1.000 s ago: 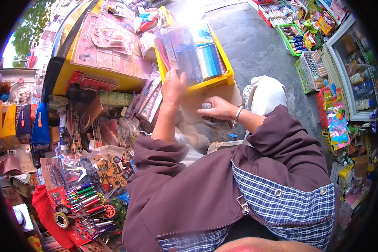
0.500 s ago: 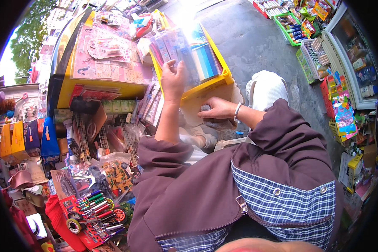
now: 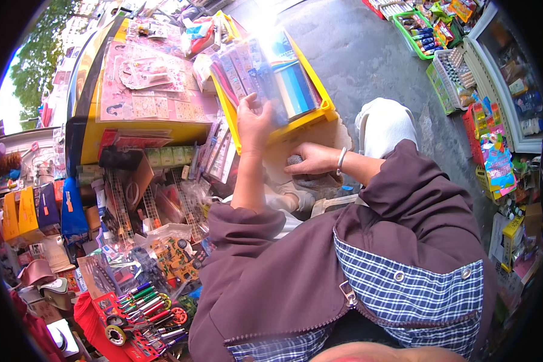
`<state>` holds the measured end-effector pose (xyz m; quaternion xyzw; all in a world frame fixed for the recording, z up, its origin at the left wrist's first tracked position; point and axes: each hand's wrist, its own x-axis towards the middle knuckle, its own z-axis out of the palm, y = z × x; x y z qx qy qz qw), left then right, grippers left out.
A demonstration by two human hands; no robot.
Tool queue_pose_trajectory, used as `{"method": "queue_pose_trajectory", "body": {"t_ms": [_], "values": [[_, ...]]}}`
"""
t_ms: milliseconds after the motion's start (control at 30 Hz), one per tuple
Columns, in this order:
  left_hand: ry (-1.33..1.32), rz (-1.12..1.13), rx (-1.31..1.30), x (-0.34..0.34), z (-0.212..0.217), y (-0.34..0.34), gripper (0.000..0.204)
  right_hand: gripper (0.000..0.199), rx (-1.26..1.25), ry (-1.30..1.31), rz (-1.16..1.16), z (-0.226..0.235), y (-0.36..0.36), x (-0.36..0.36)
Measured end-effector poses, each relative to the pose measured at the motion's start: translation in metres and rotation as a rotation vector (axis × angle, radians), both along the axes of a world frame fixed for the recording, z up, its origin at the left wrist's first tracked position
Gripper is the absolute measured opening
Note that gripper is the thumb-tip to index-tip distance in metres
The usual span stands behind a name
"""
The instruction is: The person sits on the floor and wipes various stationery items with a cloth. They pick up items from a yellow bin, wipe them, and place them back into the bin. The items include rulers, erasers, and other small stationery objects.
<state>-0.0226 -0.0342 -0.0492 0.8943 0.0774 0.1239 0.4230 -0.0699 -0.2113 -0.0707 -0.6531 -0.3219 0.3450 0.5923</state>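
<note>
My left hand is raised at the near left side of a yellow plastic basket, fingers slightly bent and apart. Its fingertips are beside the clear plastic packets standing in the basket; whether they touch them I cannot tell. Blue-and-white flat packs fill the basket's right part. Lower down, my right hand, with a bracelet on the wrist, is closed round a dark grey, rough-looking lump. The hand hides most of it. Under this hand is a pale board-like surface, partly covered.
Left of the basket, a yellow display stand bears pink sticker packs. Toy cars and pens crowd the lower left. A green snack basket, white basket and glass-fronted case line the right. Grey floor lies between.
My left hand has shifted slightly right and down along the basket's edge, its fingers a little more bent. My right hand stays closed on the grey lump. The view has shifted slightly.
</note>
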Motion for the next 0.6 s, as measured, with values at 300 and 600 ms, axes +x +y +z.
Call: {"method": "queue_pose_trajectory", "body": {"t_ms": [300, 600], "values": [[-0.061, 0.054, 0.205, -0.003, -0.006, 0.0, 0.048, 0.044, -0.018, -0.014, 0.006, -0.002, 0.002, 0.0], [-0.086, 0.046, 0.151, -0.016, 0.006, -0.01, 0.046, 0.043, -0.043, -0.022, 0.006, 0.001, -0.001, 0.001]]}}
